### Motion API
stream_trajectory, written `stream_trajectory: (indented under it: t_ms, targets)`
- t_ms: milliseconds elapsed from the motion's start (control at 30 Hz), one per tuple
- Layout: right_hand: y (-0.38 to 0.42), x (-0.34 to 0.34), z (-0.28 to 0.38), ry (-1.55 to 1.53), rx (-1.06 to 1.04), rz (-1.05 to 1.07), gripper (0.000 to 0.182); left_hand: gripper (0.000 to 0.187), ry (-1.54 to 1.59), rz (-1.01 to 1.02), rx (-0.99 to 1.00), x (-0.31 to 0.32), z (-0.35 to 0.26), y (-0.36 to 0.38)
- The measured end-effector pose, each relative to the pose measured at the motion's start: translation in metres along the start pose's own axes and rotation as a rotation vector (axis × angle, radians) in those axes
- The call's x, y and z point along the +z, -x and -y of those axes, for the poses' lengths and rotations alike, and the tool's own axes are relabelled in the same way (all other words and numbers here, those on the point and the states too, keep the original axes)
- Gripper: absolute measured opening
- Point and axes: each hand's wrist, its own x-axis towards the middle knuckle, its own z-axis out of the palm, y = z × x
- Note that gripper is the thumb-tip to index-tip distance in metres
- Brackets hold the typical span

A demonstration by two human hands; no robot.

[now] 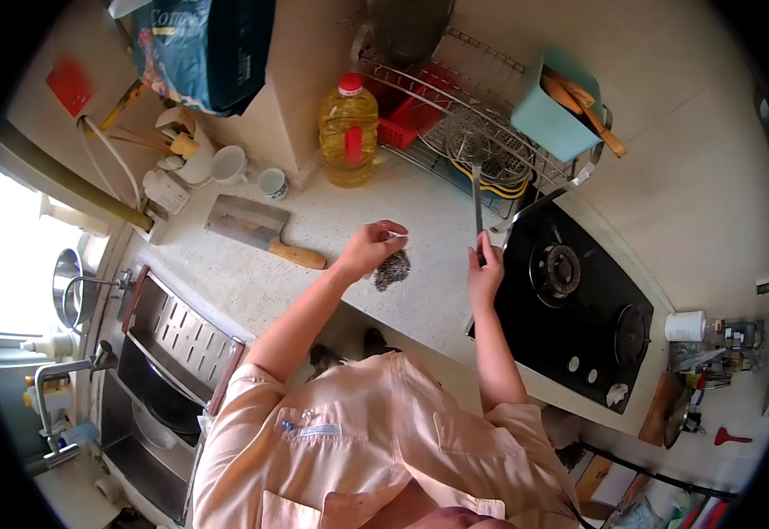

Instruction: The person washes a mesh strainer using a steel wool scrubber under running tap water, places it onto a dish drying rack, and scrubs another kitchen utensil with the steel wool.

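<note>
My right hand (486,271) is wrapped round the lower end of a long metal handle, which belongs to a skimmer (478,198). Its round perforated head points away from me, in front of the wire rack. My left hand (376,249) is bent over the counter with curled fingers. Against its underside is a dark, speckled steel wool scourer (392,271), near the counter's front edge; the fingers appear closed on it, though the contact is partly hidden. Left of that hand, a cleaver (261,231) with a wooden handle lies flat on the pale counter (314,291).
Behind my hands stand an oil bottle (347,132) and a wire dish rack (490,115) with a light-blue utensil holder (556,110). A black gas stove (543,326) lies to the right. At left are a sink (151,472) and small cups (272,183).
</note>
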Motion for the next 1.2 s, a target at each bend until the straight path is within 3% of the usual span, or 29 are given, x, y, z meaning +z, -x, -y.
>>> stream_trajectory:
  t_ms: [167,367,467,567,633,700,867,1100,1200]
  targets:
    - [0.014,0.005,-0.002,-0.045,0.004,0.019,0.046,0.041,-0.088,0.021,-0.002,0.048,0.012,-0.038]
    - [0.056,-0.019,0.006,-0.02,0.091,0.125,0.047,0.037,0.04,0.028,-0.057,0.071,0.007,-0.051]
    - [0.079,-0.027,0.008,0.092,0.008,0.096,0.047,0.03,0.178,0.093,-0.205,0.075,0.015,-0.061]
    - [0.095,-0.036,0.01,0.087,0.017,0.104,0.049,0.026,0.136,0.198,-0.02,0.082,0.03,-0.062]
    - [0.099,-0.046,0.014,0.037,0.074,0.14,0.05,0.023,0.092,0.163,-0.091,0.088,0.009,-0.04]
    - [0.104,-0.059,0.009,-0.017,0.079,0.185,0.049,0.024,-0.034,0.09,-0.01,0.095,0.009,-0.022]
    - [0.104,-0.094,0.012,0.079,0.06,0.245,0.05,0.022,0.05,0.031,0.289,0.098,-0.028,0.002]
    - [0.038,-0.096,0.069,-0.071,-0.096,0.122,0.045,0.031,-0.138,0.064,0.516,0.074,-0.132,-0.021]
    - [0.003,-0.116,0.111,-0.171,0.021,0.145,0.043,0.03,-0.119,0.067,0.573,0.064,-0.179,-0.026]
